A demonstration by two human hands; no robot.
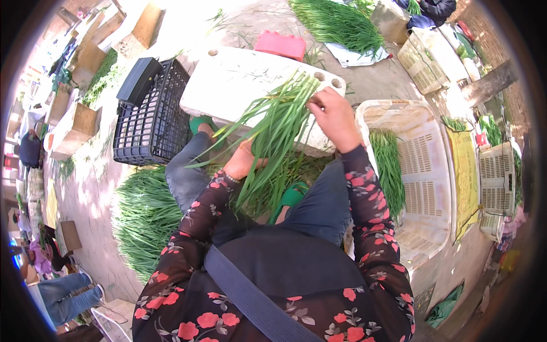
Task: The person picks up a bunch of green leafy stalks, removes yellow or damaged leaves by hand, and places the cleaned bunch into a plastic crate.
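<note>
A bunch of long green leafy stalks, like garlic chives (277, 113), lies across my lap side of a white slab (252, 81), its pale stem ends over the slab. My left hand (244, 160) is closed around the leaves from below, partly hidden by them. At the stem end, my right hand (333, 115) has thumb and fingertips pinched together beside the stalks; whether a leaf is between them cannot be told. Loose leaf bits are scattered on the slab. Beneath the bunch, more leaves lie on the ground between my feet in green sandals (292, 194).
A black plastic crate (151, 115) with a dark box (139, 81) stands left. A large leaf pile (145, 218) lies beside my left leg. At right is a white plastic basket (421, 171) holding leaves (386, 166). Beyond the slab are a red block (280, 45) and another leaf heap (342, 25).
</note>
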